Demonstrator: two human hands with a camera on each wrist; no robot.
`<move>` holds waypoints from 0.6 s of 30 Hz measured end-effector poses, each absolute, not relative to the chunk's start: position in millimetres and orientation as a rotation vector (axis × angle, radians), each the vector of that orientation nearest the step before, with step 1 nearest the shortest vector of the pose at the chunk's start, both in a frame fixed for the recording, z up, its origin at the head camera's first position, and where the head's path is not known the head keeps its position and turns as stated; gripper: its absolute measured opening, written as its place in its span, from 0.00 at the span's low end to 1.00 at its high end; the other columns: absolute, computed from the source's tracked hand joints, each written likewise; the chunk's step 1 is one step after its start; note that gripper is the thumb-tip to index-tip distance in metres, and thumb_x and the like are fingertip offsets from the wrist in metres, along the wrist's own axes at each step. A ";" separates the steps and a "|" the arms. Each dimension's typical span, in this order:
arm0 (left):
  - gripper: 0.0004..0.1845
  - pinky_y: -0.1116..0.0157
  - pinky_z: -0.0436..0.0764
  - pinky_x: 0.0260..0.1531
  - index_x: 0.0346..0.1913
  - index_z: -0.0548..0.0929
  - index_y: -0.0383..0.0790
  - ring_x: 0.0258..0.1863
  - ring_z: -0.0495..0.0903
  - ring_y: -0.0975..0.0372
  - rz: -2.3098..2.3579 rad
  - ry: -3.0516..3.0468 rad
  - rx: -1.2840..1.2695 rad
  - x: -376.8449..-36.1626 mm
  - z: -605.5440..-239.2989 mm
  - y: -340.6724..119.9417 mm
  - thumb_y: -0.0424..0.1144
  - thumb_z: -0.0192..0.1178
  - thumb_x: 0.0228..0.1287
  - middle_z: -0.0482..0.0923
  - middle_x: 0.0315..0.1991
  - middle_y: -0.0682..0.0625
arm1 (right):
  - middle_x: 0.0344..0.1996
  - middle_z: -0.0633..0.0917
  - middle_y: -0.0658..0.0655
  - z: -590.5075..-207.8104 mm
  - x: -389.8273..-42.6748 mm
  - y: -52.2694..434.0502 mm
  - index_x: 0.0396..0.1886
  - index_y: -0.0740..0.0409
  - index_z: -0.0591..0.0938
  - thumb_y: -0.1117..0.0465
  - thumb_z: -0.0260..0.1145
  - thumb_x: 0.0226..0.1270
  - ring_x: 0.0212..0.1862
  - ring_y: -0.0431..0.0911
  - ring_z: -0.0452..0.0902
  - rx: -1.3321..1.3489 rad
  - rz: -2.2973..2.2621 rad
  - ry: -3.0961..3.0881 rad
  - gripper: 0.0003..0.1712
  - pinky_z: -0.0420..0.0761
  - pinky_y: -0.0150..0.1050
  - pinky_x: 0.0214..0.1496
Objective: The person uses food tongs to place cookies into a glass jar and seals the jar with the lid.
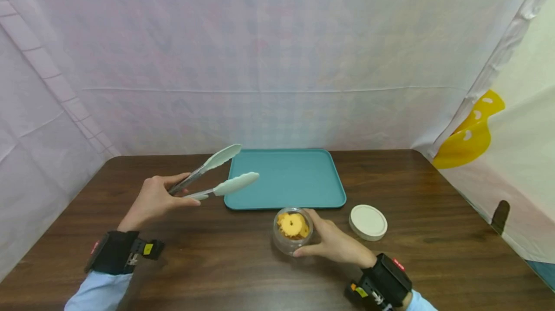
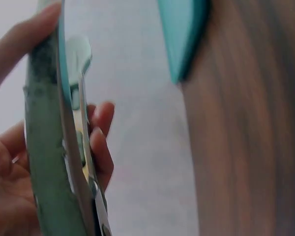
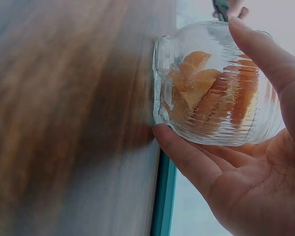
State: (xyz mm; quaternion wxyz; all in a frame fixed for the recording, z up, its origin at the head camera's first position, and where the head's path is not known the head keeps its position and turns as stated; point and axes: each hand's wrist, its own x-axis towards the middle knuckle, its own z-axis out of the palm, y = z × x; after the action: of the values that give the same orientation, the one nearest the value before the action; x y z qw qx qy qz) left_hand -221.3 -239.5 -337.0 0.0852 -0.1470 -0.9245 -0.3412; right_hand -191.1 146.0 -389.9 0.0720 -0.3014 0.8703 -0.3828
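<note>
Right hand [image 1: 336,243] cups the open jar [image 1: 292,229] of cookies [image 1: 293,224], steadying it on the desk [image 1: 433,253]; left hand [image 1: 153,200] pinches tongs [image 1: 217,176], tips apart, beside the tray [image 1: 286,178].

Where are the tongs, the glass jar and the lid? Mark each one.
tongs [image 1: 230,185], head view, on the lower pale tip.
glass jar [image 3: 216,83], right wrist view, on the ribbed side wall.
lid [image 1: 368,222], head view, on its flat top.

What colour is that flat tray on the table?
The tray is teal, a blue-green. The head view shows it best.
</note>
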 end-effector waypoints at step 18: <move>0.49 0.46 0.71 0.34 0.50 0.71 0.17 0.35 0.73 0.35 -0.610 -2.914 -0.038 -225.9 -366.8 -299.3 0.58 0.70 0.34 0.74 0.36 0.23 | 0.55 0.73 0.56 -390.0 -190.2 146.1 0.64 0.50 0.58 0.42 0.67 0.47 0.55 0.48 0.70 -0.890 -1.156 2.612 0.46 0.69 0.47 0.55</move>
State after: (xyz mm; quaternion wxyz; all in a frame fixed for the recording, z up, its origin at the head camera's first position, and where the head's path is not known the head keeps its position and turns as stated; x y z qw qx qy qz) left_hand -225.9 -299.3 -366.8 0.0818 -0.0126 -0.9755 -0.2040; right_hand -190.2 146.1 -390.0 0.0749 -0.2967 0.8706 -0.3852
